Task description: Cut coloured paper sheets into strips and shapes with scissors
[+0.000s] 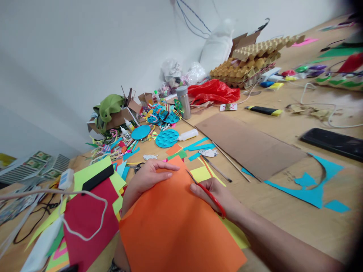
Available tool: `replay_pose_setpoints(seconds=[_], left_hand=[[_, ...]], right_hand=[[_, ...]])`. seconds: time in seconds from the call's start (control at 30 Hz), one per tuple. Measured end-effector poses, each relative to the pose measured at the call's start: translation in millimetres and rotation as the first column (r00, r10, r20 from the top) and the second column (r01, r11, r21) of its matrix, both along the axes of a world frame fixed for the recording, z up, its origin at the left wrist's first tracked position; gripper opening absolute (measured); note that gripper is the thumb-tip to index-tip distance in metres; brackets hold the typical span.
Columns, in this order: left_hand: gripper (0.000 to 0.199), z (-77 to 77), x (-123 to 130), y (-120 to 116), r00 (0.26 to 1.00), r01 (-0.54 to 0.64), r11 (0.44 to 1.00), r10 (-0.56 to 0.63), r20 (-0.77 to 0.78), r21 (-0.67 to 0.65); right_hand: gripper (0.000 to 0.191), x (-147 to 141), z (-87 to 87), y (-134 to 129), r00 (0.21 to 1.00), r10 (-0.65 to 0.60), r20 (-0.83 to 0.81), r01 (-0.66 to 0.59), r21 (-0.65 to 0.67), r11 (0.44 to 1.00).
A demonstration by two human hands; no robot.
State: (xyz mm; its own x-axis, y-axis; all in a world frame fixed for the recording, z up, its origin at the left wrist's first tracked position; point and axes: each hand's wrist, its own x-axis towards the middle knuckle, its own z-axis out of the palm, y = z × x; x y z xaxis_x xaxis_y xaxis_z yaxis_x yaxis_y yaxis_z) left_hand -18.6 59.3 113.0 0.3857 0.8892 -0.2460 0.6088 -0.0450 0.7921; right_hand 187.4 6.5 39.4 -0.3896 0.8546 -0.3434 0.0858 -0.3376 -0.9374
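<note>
A large orange sheet (pixel 176 223) is held up over the table at the bottom centre. My left hand (pixel 153 174) grips its far left edge, fingers lying over the top and the forearm behind the sheet. At the sheet's right edge, my right hand (pixel 214 194) is closed on red-handled scissors (pixel 211 195), whose blades meet the paper near its far corner. Yellow paper (pixel 200 174) lies just beyond the scissors. Past the hands are a blue dimpled disc (pixel 167 138), blue strips (pixel 201 146) and a fish cutout (pixel 209 152).
To the right lie a cardboard piece (pixel 249 147), a cutter (pixel 263 110), a phone (pixel 334 143) and blue scraps (pixel 307 194). Red paper (pixel 90 223) and a white cable (pixel 104 211) are at left. Behind stand a steel bottle (pixel 183 102) and egg trays (pixel 246 66).
</note>
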Motion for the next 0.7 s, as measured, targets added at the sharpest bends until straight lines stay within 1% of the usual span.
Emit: replay_pose_setpoints(seconds=[0.2, 0.3, 0.53, 0.7], left_hand=[[0.031, 1.1, 1.0, -0.2, 1.0, -0.016, 1.0, 0.016, -0.006, -0.012], [0.029, 0.5, 0.8, -0.5, 1.0, -0.012, 1.0, 0.012, 0.019, -0.022], [0.032, -0.9, 1.6, -2.0, 0.997, -0.023, 0.993, 0.032, 0.077, -0.114], [0.029, -0.9, 2.6, -2.0, 0.995, -0.021, 0.993, 0.033, 0.098, -0.118]], right_hand=[[0.054, -0.8, -3.3, -1.1, 1.0, -0.013, 0.018, 0.012, 0.023, 1.0], [0.054, -0.9, -2.3, -1.4, 1.0, -0.008, 0.015, 0.008, 0.016, 1.0], [0.053, 0.9, -1.7, -0.6, 0.999, 0.024, -0.029, -0.024, 0.019, 1.0], [0.053, 1.3, -1.9, 0.3, 0.998, 0.041, -0.041, -0.041, 0.015, 0.999]])
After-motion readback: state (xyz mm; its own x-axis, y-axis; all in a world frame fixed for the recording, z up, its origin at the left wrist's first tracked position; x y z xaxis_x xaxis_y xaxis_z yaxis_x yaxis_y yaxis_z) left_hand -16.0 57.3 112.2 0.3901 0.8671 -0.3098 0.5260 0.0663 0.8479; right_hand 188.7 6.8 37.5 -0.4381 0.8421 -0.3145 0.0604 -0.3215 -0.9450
